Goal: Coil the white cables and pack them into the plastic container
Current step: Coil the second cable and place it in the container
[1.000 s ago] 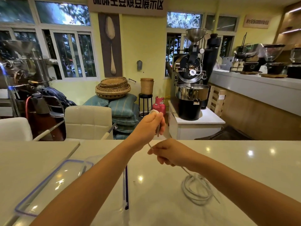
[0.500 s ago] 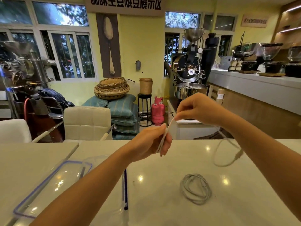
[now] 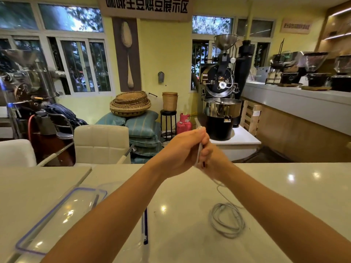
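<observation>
My left hand (image 3: 182,149) is raised above the table's far edge, closed around loops of a thin white cable (image 3: 199,150). My right hand (image 3: 212,158) sits just behind it, touching it and pinching the same cable. A loose strand (image 3: 221,190) hangs down from the hands towards the tabletop. A second white cable (image 3: 227,221) lies coiled on the white table, below my right forearm. The clear plastic container (image 3: 121,190) stands at the lower left, mostly hidden by my left forearm. Its blue-rimmed lid (image 3: 57,219) lies beside it.
The white table (image 3: 284,186) spans the whole foreground. White chairs (image 3: 102,143) stand behind its far edge on the left. A coffee roaster (image 3: 222,103) and a long counter (image 3: 296,103) with grinders fill the right background.
My right hand came down from its raised position at the right and joined the left hand. The hanging loop of cable shrank to a short strand.
</observation>
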`<state>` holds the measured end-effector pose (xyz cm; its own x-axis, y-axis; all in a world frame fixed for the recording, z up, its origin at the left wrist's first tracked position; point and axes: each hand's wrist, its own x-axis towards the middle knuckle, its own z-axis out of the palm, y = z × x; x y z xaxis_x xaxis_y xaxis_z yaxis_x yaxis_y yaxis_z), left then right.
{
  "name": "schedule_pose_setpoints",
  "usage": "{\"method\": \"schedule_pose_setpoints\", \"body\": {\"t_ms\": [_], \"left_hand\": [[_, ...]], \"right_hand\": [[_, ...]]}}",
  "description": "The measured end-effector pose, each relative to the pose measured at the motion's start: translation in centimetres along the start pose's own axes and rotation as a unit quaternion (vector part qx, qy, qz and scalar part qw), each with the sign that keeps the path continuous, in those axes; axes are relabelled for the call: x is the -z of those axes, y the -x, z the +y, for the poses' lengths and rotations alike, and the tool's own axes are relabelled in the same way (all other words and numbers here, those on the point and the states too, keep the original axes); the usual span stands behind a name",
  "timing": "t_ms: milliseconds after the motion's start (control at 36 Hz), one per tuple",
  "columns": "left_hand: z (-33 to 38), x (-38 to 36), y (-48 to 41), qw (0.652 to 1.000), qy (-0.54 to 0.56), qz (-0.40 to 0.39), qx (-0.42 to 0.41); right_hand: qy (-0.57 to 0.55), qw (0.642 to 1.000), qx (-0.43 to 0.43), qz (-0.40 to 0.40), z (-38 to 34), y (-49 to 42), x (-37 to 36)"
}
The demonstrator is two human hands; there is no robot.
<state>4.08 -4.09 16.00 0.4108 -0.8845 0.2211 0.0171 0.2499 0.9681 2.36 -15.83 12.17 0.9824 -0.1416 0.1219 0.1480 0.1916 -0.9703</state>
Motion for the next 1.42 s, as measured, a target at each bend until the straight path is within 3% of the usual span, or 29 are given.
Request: {"method": "schedule_pose_setpoints", "body": {"t_ms": [56,167,389,556,778,972,1111,1250,1417], "left_hand": [[0.0,0.3,-0.4,0.999,-0.031,0.034,-0.01],[0.0,1.3,-1.1,0.984,-0.136,0.108,-0.024],[-0.2,2.5,-1.6,0.919,-0.33,0.211,-0.05],[-0.7,3.9,-1.1,0.895,-0.402,0.19,-0.025],[-1.4,3.1,0.8,0.941,-0.333,0.056,0.038],[-1.7,2.4,1.7,0.975,-0.215,-0.015,0.048],[-1.1,1.5,2.2,0.99,-0.128,-0.043,0.029],[-0.2,0.9,1.8,0.997,-0.067,-0.029,-0.012],[0.0,0.6,0.8,0.996,-0.069,0.032,-0.04]], "right_hand": [[0.037,0.998,-0.042,0.009,1.1,0.5,-1.0],[0.171,0.981,-0.073,-0.057,2.2,1.4,-1.8],[0.376,0.919,-0.054,-0.104,0.7,2.2,-2.6],[0.519,0.846,0.039,-0.12,-3.4,3.0,-1.4],[0.559,0.813,0.139,-0.085,-7.9,2.4,1.1],[0.507,0.84,0.183,-0.064,-9.1,1.4,2.6],[0.378,0.904,0.198,0.011,-8.6,1.0,3.1],[0.222,0.968,0.115,0.035,-4.8,0.8,2.2],[0.209,0.977,0.027,0.014,0.2,0.9,-0.5]]}}
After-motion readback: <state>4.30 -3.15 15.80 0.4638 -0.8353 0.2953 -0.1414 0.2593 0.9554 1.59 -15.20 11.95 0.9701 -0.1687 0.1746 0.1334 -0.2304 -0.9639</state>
